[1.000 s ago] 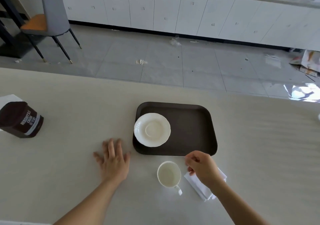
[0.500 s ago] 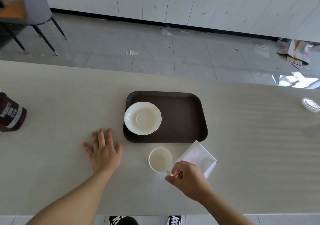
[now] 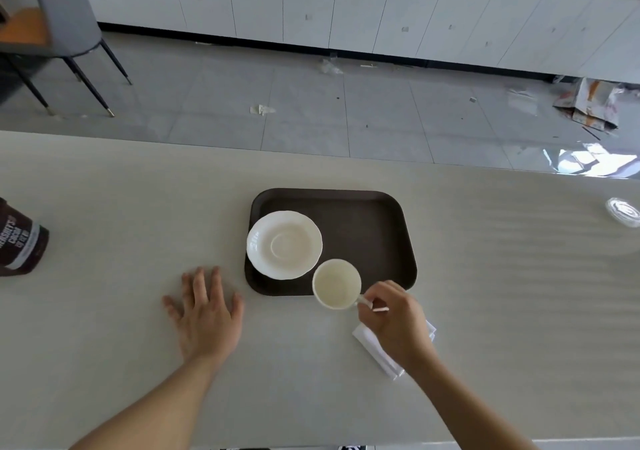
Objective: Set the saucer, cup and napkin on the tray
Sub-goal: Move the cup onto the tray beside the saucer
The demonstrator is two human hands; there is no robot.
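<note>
A dark brown tray lies on the pale table. A white saucer rests on the tray's left part, its rim over the left edge. My right hand pinches the handle of a white cup, which is held over the tray's front edge, right of the saucer. A folded white napkin lies on the table under my right hand and wrist, mostly hidden. My left hand lies flat on the table, fingers spread, left of the tray.
A brown cocoa can lies at the table's left edge. A small clear lid sits at the far right. Beyond the table's far edge are the tiled floor, a grey chair and white cabinets.
My right hand took the cup by its handle and carried it from the table up to the tray's front edge. The napkin is now under that hand. The left hand stayed flat.
</note>
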